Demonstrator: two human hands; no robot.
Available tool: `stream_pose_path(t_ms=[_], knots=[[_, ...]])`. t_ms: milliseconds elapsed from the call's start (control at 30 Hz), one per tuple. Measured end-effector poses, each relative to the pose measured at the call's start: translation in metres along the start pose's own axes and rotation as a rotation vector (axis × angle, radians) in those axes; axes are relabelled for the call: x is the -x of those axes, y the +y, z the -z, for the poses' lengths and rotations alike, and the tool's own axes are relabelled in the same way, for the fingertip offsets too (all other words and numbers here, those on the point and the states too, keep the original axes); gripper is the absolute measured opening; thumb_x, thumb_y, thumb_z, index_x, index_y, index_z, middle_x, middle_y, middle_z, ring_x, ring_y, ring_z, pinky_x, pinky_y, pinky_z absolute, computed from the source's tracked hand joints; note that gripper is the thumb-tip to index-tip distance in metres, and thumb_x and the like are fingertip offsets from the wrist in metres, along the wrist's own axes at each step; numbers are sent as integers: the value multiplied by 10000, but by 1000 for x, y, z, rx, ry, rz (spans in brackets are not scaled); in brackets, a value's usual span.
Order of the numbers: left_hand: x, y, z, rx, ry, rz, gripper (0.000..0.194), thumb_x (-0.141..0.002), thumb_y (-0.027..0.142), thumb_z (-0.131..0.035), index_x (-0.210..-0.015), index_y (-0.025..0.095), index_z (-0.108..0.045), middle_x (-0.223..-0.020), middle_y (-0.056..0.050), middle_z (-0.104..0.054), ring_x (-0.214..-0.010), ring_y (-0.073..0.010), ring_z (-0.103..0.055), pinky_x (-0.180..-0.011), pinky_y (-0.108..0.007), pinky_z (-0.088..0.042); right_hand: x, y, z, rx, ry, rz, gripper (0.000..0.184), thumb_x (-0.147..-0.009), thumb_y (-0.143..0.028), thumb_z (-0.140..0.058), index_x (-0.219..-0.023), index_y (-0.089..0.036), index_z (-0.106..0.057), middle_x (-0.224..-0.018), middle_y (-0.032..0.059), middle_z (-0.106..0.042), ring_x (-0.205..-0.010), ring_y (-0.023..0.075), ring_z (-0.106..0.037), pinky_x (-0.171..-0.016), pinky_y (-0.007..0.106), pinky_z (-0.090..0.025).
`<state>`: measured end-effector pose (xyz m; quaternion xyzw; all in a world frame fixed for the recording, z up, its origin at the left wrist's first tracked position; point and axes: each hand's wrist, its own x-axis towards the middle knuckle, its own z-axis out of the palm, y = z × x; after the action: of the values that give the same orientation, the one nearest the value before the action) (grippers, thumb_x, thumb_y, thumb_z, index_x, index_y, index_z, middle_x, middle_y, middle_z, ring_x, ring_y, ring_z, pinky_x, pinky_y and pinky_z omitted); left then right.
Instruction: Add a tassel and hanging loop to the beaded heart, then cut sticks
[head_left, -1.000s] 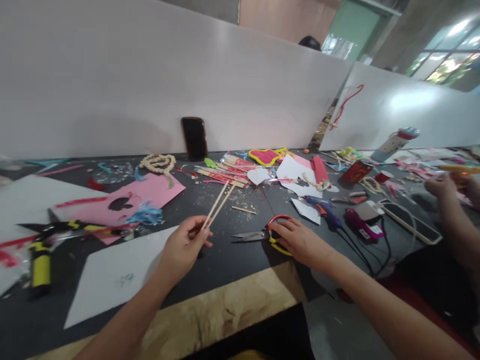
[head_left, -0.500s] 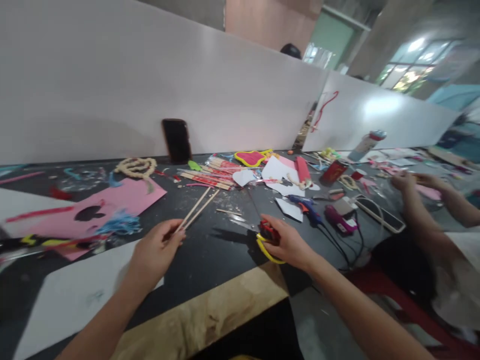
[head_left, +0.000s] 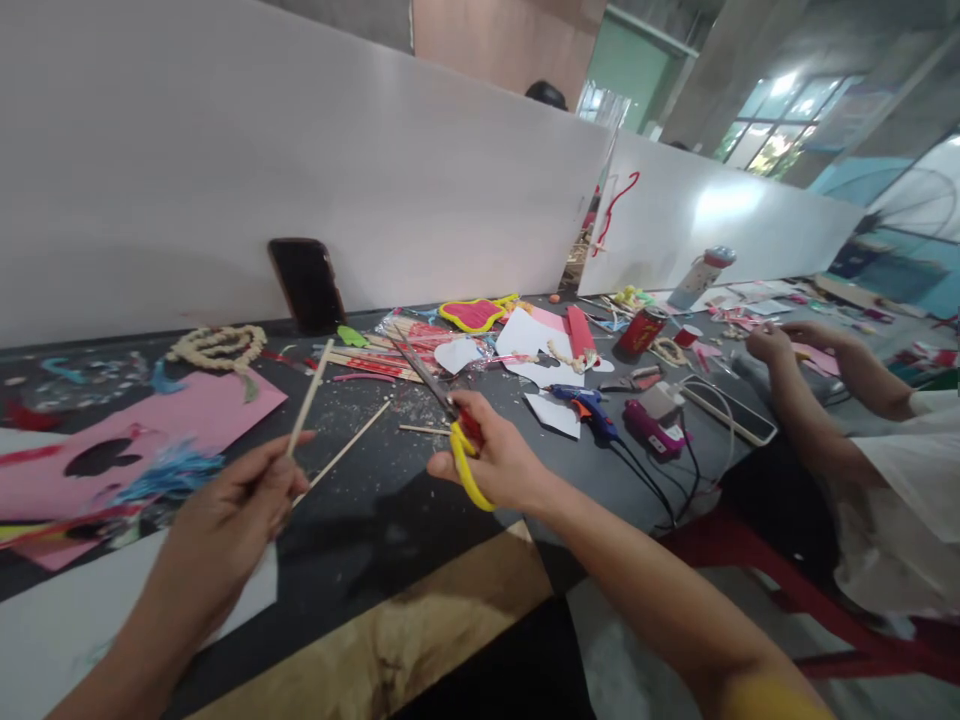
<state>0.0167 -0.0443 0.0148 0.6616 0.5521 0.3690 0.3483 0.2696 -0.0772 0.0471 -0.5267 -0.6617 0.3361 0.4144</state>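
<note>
My left hand (head_left: 244,510) pinches a pale wooden chopstick (head_left: 310,398), its free end tilted up. A second chopstick (head_left: 345,450) slants out from beneath the same hand; whether the fingers hold it or it lies on the table, I cannot tell. In my right hand (head_left: 499,460) are scissors (head_left: 466,455) with red and yellow handles, their blades pointing up and to the left. A short stick piece (head_left: 424,430) rests on the black table just behind the scissors. Paper-wrapped chopsticks (head_left: 375,362) lie in a heap farther back.
A phone (head_left: 307,285) leans on the white partition (head_left: 300,150). To the right lie a blue glue gun (head_left: 589,405) with its cord, a purple device (head_left: 654,428) and a red can (head_left: 640,332). Pink paper (head_left: 240,395) lies left. Another person's hands (head_left: 784,345) work at far right.
My right hand has lifted the scissors off the table and moved left, blades now pointing at the sticks' side. The two chopsticks in my left hand have spread apart, one raised upright.
</note>
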Motion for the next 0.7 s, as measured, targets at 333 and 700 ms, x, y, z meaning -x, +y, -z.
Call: stream_pose_path(t_ms=[333, 700], knots=[[8, 8, -26, 113, -342, 156, 469, -773, 548, -503, -1095, 222, -608, -703, 1, -619, -488, -93, -479, -435, -196, -390, -39, -6, -40, -659, 125, -21, 384, -639, -361, -719, -880, -260, -438, -667, -73, -482, -521, 77, -455, -486, 217, -389], [3, 14, -20, 462, -328, 321, 337, -797, 425, -558, -1024, 178, -595, -952, -69, -641, -749, -146, -609, -652, -260, -511, -46, 10, -17, -767, 212, -144, 267, -746, -291, -631, -922, -240, -437, -573, -93, -463, -440, 74, -440, -403, 195, -383]])
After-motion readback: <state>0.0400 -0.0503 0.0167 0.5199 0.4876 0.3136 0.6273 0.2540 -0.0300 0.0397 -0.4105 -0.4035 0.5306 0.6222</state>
